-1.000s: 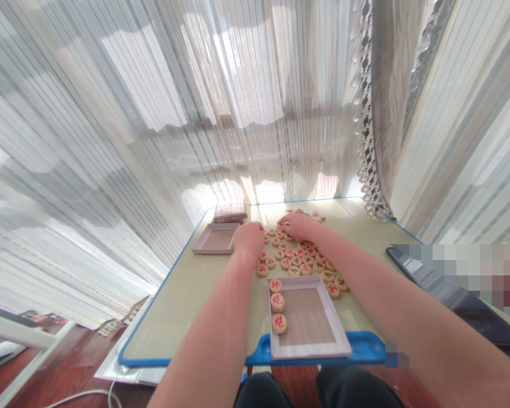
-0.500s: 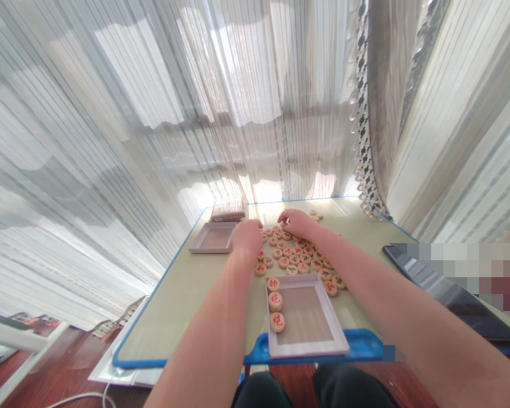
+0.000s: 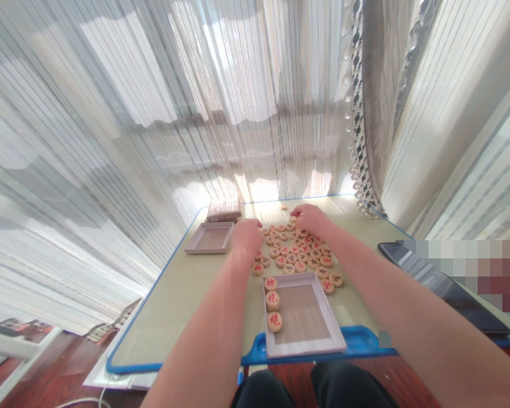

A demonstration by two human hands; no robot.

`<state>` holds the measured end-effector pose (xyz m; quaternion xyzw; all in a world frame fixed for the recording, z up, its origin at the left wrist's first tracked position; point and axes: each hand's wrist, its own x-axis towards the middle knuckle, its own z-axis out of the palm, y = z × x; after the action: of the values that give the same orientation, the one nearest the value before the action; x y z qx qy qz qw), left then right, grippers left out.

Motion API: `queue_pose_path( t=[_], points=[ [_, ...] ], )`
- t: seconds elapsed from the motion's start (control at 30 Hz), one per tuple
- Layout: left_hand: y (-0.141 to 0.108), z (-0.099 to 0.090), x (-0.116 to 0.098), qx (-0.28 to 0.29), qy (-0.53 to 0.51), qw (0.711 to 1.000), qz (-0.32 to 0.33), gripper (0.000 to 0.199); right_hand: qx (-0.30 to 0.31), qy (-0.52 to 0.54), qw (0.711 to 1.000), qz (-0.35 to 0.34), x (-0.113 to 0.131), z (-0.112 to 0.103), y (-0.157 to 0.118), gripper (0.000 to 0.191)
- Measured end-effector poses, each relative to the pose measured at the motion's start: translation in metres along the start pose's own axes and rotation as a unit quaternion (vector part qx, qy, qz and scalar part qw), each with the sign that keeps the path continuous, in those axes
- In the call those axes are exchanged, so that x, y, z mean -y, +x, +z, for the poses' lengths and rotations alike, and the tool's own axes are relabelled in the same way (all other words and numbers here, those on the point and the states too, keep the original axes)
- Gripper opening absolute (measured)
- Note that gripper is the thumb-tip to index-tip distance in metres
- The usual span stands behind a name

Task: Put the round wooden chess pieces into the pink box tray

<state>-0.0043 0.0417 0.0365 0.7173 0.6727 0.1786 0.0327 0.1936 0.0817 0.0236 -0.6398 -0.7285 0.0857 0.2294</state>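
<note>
On table [image 3: 182, 311], pieces [image 3: 284, 250] between hands [image 3: 246, 237].

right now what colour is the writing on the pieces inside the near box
Red, on all three pieces; the head view shows it best.

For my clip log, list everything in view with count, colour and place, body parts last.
near box: one, pale, table's near edge
boxed pieces: three tops showing, red-marked, near box's left wall
loose pieces: many, red- or black-marked, mid-table
far piece: one, pale, table's far edge
second box: one, pale, far left
package: one, brownish, behind second box
table: one, yellow-green, blue rim, centre
dark slab: one, black, table's right
curtains: several, white and grey, behind table
frame: one, white, lower left
cable: one, white, lower left
floor: one, reddish-brown, below
trouser legs: two, dark, bottom
left hand: one, bare, pieces' left side
right hand: one, bare, pieces' far right
</note>
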Motion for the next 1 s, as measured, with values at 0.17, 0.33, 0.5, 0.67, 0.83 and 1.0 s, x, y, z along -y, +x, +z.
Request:
queue_pose_path(
  t=[0.17,0.33,0.5,0.67,0.83,1.0],
  points=[
    [0.001,0.004,-0.002,-0.006,0.004,1.000,0.018,0.038,-0.030,-0.111,0.986,0.124,-0.029,-0.011,0.002,0.039],
    [0.003,0.008,-0.003,0.002,0.018,0.999,0.029,0.040,0.002,-0.080,0.985,0.150,-0.034,-0.009,0.006,0.038],
    [0.003,0.008,-0.004,-0.002,0.011,0.999,0.036,0.041,0.005,-0.061,0.991,0.117,-0.030,-0.007,0.008,0.030],
    [0.004,0.009,-0.007,-0.004,0.011,0.999,0.048,0.042,0.011,-0.045,0.994,0.102,-0.026,-0.011,0.006,0.026],
    [0.005,0.013,-0.010,-0.025,-0.015,0.992,0.126,0.042,0.022,-0.025,0.995,0.090,-0.022,-0.013,0.003,0.029],
    [0.003,0.015,-0.013,-0.022,-0.041,0.988,0.148,0.041,0.033,-0.032,0.994,0.096,-0.018,-0.015,0.002,0.029]
  ],
)
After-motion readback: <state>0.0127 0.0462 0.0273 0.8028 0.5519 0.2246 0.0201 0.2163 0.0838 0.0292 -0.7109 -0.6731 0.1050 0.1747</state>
